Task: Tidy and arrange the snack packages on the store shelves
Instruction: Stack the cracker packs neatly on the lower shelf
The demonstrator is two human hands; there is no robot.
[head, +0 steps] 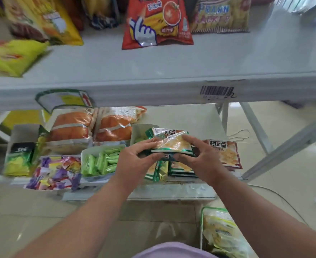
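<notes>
Both hands are down on the lower shelf (172, 191) now, near its front right corner, working one green-edged cracker packet (170, 141). The left hand (134, 161) has it by the near left side, fingers curled and pinching the wrapper; the right hand (200, 155) clamps the right end, thumb under, fingers pressed together over the top. The packet hangs just above a loose stack of matching green packets (179, 169), some lying flat, a couple tipped on edge towards the shelf's front edge, so that pile looks only half squared up. Just beside it on the right, a red cracker packet (226, 153) lies flat at the shelf's right edge. Further left, the box of green sticks (101, 161) looks fairly orderly, but the purple candy bags (54, 172) sprawl over the front left edge, untidied by the look of it. On the upper shelf (153, 71), the tomato chip bag (156, 21) stands upright, while a yellow bag (9, 56) lies flat near the left end. Plenty left, I'd judge.
</notes>
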